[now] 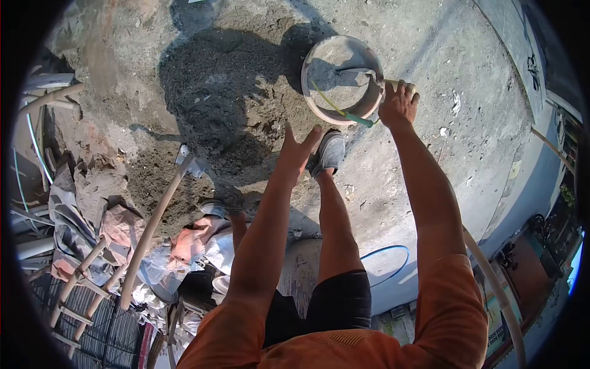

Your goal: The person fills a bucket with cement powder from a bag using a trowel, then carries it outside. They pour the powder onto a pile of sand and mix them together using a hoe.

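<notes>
My right hand point(399, 107) is curled over the pale handle of what looks like a trowel point(371, 75), at the right rim of a round bucket point(311, 101). The trowel's metal neck reaches inside the rim; its blade is partly lost in shadow. A yellow-green bail with a green grip point(357, 120) lies across the bucket's near side. My left hand point(297, 147) hangs open, thumb and fingers apart, holding nothing, left of the bucket. Beneath and beyond it spreads a heap of damp grey sand or mortar point(221, 104), partly in my shadow.
A long-handled tool point(157, 227) leans at left, its metal head by the heap. My shoe point(332, 152) stands just below the bucket. Crumpled sacks point(190, 246), a wooden ladder point(80, 289) and poles crowd the lower left. A blue hoop point(402, 258) lies at right.
</notes>
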Demonstrator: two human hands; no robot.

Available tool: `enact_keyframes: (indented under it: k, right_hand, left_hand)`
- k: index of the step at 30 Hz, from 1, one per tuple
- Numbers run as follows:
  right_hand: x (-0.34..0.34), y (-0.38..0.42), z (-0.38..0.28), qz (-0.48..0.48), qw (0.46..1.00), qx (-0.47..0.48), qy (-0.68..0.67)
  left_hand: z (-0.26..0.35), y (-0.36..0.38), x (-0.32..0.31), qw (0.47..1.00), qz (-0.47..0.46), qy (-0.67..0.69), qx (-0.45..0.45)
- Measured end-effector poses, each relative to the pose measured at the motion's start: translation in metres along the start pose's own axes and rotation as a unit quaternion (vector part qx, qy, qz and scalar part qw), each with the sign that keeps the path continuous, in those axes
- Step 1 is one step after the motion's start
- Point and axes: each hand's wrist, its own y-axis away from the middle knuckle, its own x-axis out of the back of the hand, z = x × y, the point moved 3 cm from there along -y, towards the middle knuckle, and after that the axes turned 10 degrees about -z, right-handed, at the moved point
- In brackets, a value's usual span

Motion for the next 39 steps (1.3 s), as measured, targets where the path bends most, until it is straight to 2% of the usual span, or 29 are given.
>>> enact_keyframes:
  k: [1, 3, 4, 5, 6, 8, 10, 12, 14, 16, 17, 18, 20, 21, 23, 26, 27, 30, 32, 33, 34, 35, 37, 39]
  right_hand:
    - [-0.001, -0.006, 0.007, -0.047, 0.999, -0.017, -0.008]
    - [-0.014, -0.018, 0.022, -0.04, 0.998, -0.013, -0.047]
    - [-0.022, -0.024, 0.03, -0.031, 0.998, -0.009, -0.06]
    - [-0.034, -0.03, 0.037, 0.028, 0.997, 0.011, -0.077]
    - [-0.035, -0.036, 0.04, 0.026, 0.997, 0.016, -0.077]
    - [-0.029, -0.049, 0.04, -0.057, 0.998, 0.011, -0.029]
    - [-0.024, -0.056, 0.033, -0.072, 0.996, 0.02, -0.038]
    - [-0.024, -0.055, 0.028, -0.165, 0.985, 0.015, -0.051]
    - [-0.021, -0.046, 0.028, -0.163, 0.985, 0.032, -0.037]
    - [-0.008, -0.034, 0.028, -0.153, 0.984, 0.061, -0.069]
    - [-0.004, -0.025, 0.029, -0.108, 0.989, 0.082, -0.064]
    - [-0.001, -0.014, 0.031, -0.106, 0.989, 0.086, -0.059]
    - [0.007, 0.008, 0.032, -0.092, 0.987, 0.11, -0.072]
    - [0.006, 0.022, 0.034, -0.084, 0.982, 0.139, -0.096]
    - [0.002, 0.056, 0.025, -0.08, 0.972, 0.176, -0.13]
    - [0.009, 0.116, -0.012, -0.049, 0.929, 0.282, -0.234]
    - [0.022, 0.134, -0.035, -0.113, 0.932, 0.261, -0.223]
    - [0.01, 0.163, -0.096, -0.103, 0.922, 0.286, -0.239]
    - [-0.007, 0.165, -0.137, -0.12, 0.915, 0.239, -0.303]
    - [-0.002, 0.166, -0.159, -0.142, 0.914, 0.186, -0.331]
    - [0.0, 0.161, -0.174, -0.164, 0.91, 0.132, -0.358]
    - [-0.004, 0.152, -0.186, -0.163, 0.91, 0.137, -0.356]
    - [-0.024, 0.139, -0.206, -0.19, 0.876, 0.062, -0.438]
    - [-0.041, 0.129, -0.217, -0.175, 0.867, 0.057, -0.462]
  left_hand:
    - [0.018, -0.019, -0.032, 0.999, 0.005, 0.039, -0.003]
    - [0.012, -0.068, -0.077, 0.997, 0.019, 0.078, 0.003]
    - [-0.011, -0.107, -0.089, 0.989, 0.06, 0.094, -0.097]
    - [-0.03, -0.126, -0.091, 0.97, 0.1, 0.108, -0.194]
    - [-0.039, -0.131, -0.085, 0.97, 0.105, 0.109, -0.192]
    - [-0.054, -0.139, -0.065, 0.983, 0.133, 0.076, -0.098]
    - [-0.06, -0.145, -0.053, 0.973, 0.154, 0.13, -0.117]
    - [-0.055, -0.149, -0.054, 0.948, 0.096, 0.27, -0.136]
    - [-0.042, -0.139, -0.048, 0.955, 0.11, 0.247, -0.125]
    - [-0.014, -0.123, -0.041, 0.966, 0.135, 0.196, -0.106]
    - [0.003, -0.111, -0.037, 0.97, 0.132, 0.165, -0.122]
    - [0.012, -0.098, -0.031, 0.968, 0.134, 0.171, -0.123]
    - [0.022, -0.067, -0.019, 0.986, 0.131, 0.022, -0.099]
    - [0.024, -0.034, -0.012, 0.982, 0.143, 0.014, -0.125]
    - [0.018, 0.039, 0.007, 0.98, 0.135, 0.106, -0.102]
    - [0.006, 0.144, 0.058, 0.971, 0.181, 0.138, -0.08]
    - [0.002, 0.166, 0.074, 0.967, 0.181, 0.162, -0.08]
    - [0.006, 0.19, 0.108, 0.964, 0.235, 0.106, -0.059]
    - [-0.008, 0.155, 0.13, 0.959, 0.275, -0.063, -0.022]
    - [-0.004, 0.135, 0.133, 0.945, 0.3, -0.129, 0.007]
    - [0.001, 0.117, 0.136, 0.937, 0.322, -0.131, 0.038]
    - [0.005, 0.1, 0.141, 0.927, 0.344, -0.133, 0.071]
    - [-0.007, 0.071, 0.154, 0.917, 0.366, -0.127, 0.1]
    - [-0.017, 0.044, 0.167, 0.906, 0.382, -0.118, 0.137]
